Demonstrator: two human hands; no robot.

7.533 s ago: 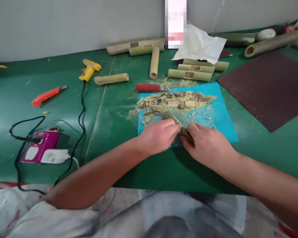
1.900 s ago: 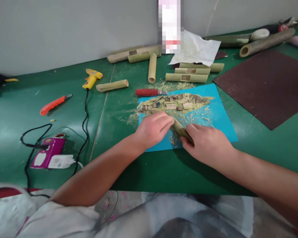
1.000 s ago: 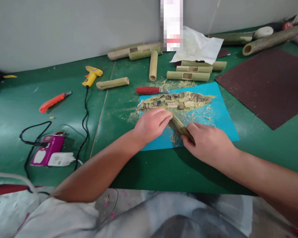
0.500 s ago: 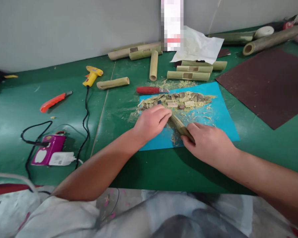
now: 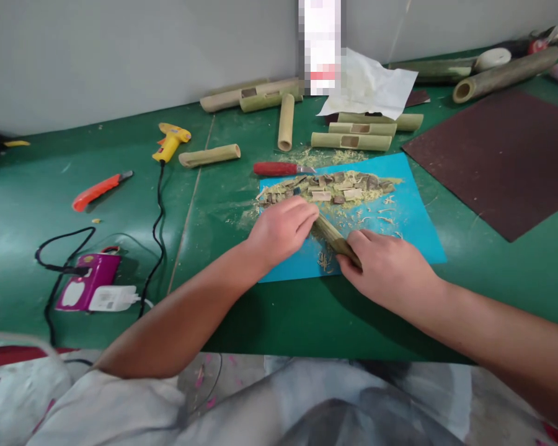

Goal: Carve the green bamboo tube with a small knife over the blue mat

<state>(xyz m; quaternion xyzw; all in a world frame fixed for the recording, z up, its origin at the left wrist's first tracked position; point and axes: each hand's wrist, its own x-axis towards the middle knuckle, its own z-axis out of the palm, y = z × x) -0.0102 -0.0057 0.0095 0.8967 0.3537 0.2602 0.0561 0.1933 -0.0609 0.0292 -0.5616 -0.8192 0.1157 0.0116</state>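
A greenish bamboo tube [image 5: 332, 234] lies slantwise over a blue sheet [image 5: 411, 232]. My left hand [image 5: 283, 228] is closed around its far end, hiding that tip. At the near end, my right hand [image 5: 385, 263] grips the tube with the thumb along its underside. Just beyond my hands, bamboo chips [image 5: 323, 196] and pale shavings are heaped on the sheet. A red-handled carving knife [image 5: 276, 168] rests at the sheet's far left corner, its blade pointing right.
Cut bamboo tubes [image 5: 351, 141] lie at the back, beside white paper [image 5: 372, 87]. A dark brown board [image 5: 497, 161] is at right. To the left are a yellow glue gun [image 5: 172, 141], an orange utility knife [image 5: 100, 192] and a purple power strip [image 5: 88, 279] with cables.
The whole view has shifted very slightly to the left. Both hands keep hold of the bamboo tube in about the same pose.
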